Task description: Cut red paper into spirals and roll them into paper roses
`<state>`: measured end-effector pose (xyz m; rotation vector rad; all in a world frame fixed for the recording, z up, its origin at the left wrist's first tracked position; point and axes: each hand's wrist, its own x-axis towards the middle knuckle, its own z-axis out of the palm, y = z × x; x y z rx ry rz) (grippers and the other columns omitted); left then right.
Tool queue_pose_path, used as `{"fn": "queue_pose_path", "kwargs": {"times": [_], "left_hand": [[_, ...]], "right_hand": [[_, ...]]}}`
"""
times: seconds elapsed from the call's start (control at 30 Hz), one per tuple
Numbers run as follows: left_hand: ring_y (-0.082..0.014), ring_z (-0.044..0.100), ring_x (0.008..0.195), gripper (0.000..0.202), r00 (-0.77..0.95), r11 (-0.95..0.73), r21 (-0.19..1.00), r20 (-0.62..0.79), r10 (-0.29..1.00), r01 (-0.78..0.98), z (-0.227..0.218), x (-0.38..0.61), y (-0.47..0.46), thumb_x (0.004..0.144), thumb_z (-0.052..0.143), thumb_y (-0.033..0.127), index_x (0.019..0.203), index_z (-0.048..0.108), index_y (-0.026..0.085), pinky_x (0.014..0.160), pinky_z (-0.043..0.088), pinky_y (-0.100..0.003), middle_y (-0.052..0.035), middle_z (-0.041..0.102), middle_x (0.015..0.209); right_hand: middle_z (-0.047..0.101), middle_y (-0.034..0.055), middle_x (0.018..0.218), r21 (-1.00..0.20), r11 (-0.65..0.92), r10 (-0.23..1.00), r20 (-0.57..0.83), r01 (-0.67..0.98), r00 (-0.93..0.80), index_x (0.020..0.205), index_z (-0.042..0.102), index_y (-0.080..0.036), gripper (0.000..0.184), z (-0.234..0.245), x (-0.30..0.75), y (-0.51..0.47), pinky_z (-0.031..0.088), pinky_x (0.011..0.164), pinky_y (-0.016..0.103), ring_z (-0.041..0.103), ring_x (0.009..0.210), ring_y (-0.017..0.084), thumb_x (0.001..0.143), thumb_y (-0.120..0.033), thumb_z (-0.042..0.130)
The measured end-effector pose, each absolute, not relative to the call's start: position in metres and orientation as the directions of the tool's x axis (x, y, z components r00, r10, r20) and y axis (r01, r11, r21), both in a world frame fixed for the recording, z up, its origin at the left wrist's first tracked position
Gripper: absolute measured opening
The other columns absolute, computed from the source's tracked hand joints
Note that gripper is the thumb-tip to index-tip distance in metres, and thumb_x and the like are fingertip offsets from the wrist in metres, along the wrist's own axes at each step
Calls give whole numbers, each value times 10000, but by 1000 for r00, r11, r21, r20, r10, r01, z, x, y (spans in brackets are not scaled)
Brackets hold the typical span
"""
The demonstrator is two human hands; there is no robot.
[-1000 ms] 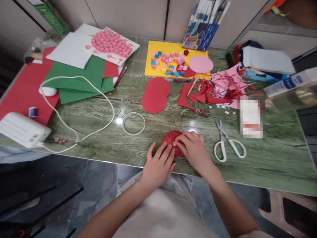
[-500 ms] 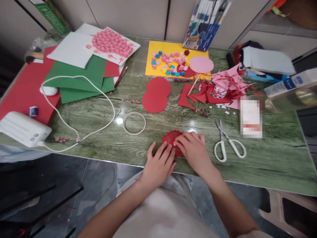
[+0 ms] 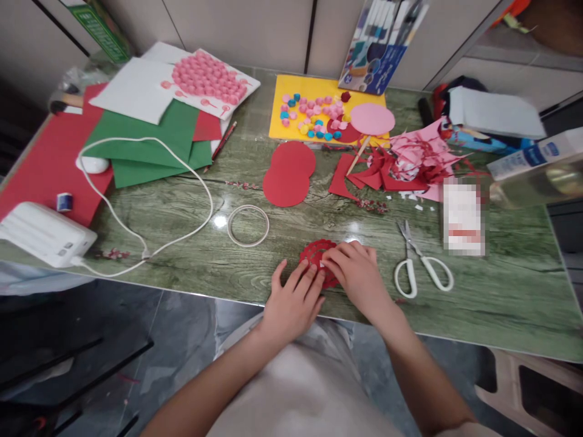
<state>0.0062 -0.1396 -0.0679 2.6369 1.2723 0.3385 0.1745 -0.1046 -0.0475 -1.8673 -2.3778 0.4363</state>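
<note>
A round red paper cutout [image 3: 317, 247] with a scalloped edge and openwork lies flat near the table's front edge. My left hand [image 3: 294, 298] rests on its lower left part with the fingers spread. Over its right side is my right hand [image 3: 357, 273], fingertips pinched together at a small white piece [image 3: 322, 263] on the paper. What that piece is made of cannot be made out. White-handled scissors [image 3: 415, 258] lie partly open to the right of my right hand. Two overlapping red paper circles [image 3: 289, 174] are farther back.
A white ring [image 3: 248, 244] and a looped white cable [image 3: 212, 209] lie to the left. Behind are a yellow sheet [image 3: 279, 124] with small paper pieces, red and pink scraps [image 3: 410, 158], and green paper [image 3: 150, 145]. A pixelated box [image 3: 463, 218] stands right.
The view has shifted very slightly. Both hands hold nearly the same position on the red cutout.
</note>
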Motion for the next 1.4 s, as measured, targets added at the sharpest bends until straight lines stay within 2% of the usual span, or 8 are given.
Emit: {"fn": "queue_pose_path", "kwargs": {"times": [0.27, 0.47, 0.53, 0.63, 0.73, 0.87, 1.0, 1.4], "left_hand": [[-217, 396, 1221, 487, 582, -573, 301, 67, 810, 762, -64, 9, -139, 906, 345, 383, 1338, 368, 158, 1068, 95, -533, -74, 550, 1262], [-232, 415, 1197, 459, 565, -562, 283, 79, 821, 777, -65, 14, -139, 903, 344, 374, 1293, 436, 150, 1063, 101, -539, -86, 571, 1224], [-231, 411, 1203, 451, 561, -565, 263, 98, 822, 782, -65, 16, -139, 905, 339, 361, 1281, 450, 140, 1067, 108, -526, -92, 575, 1213], [-226, 371, 1243, 454, 561, -572, 239, 121, 819, 785, -64, 17, -138, 902, 343, 347, 1288, 444, 131, 1073, 123, -492, -97, 567, 1222], [-234, 331, 1276, 446, 551, -572, 230, 152, 820, 788, -64, 17, -137, 889, 373, 350, 1271, 464, 139, 1070, 138, -488, -91, 547, 1249], [-251, 343, 1270, 406, 513, -549, 244, 198, 835, 799, -65, 17, -137, 871, 410, 356, 1212, 523, 166, 1058, 160, -504, -89, 557, 1231], [-258, 365, 1254, 378, 488, -536, 263, 227, 843, 802, -66, 18, -136, 862, 432, 341, 1183, 548, 180, 1050, 169, -511, -97, 574, 1195], [-287, 394, 1231, 363, 474, -519, 322, 214, 854, 792, -68, 19, -130, 829, 482, 323, 1154, 575, 190, 1043, 194, -541, -117, 581, 1144]], "right_hand": [[619, 13, 860, -301, 199, 963, -114, 932, -243, 884, 610, -246, 151, -49, 176, -104, 275, 755, 344, 484, 870, 208, 893, -323, 480], [616, 28, 892, -295, 217, 962, -95, 930, -255, 870, 612, -225, 153, -47, 174, -104, 308, 771, 352, 511, 880, 205, 892, -302, 483], [601, 54, 985, -282, 225, 971, -17, 933, -239, 969, 607, -219, 162, -41, 175, -105, 321, 804, 368, 524, 918, 209, 885, -297, 493], [548, 108, 1110, -268, 184, 971, 196, 946, -133, 1235, 473, -202, 385, -29, 181, -108, 338, 853, 406, 526, 988, 232, 868, -312, 514], [529, 87, 1084, -365, 159, 951, 306, 917, -43, 1237, 461, -245, 397, -23, 186, -109, 373, 869, 405, 529, 983, 227, 854, -326, 527], [510, 84, 1024, -451, 80, 985, 174, 889, -1, 1083, 527, -229, 371, -39, 184, -108, 398, 830, 420, 509, 993, 263, 773, -414, 613], [522, 80, 1003, -412, -21, 999, 31, 911, 37, 1052, 513, -223, 445, -57, 180, -100, 382, 787, 423, 494, 965, 290, 703, -451, 670], [507, 69, 997, -294, 5, 1000, -26, 956, -13, 1069, 516, -253, 445, -45, 176, -80, 362, 728, 381, 483, 936, 282, 696, -428, 684]]}}
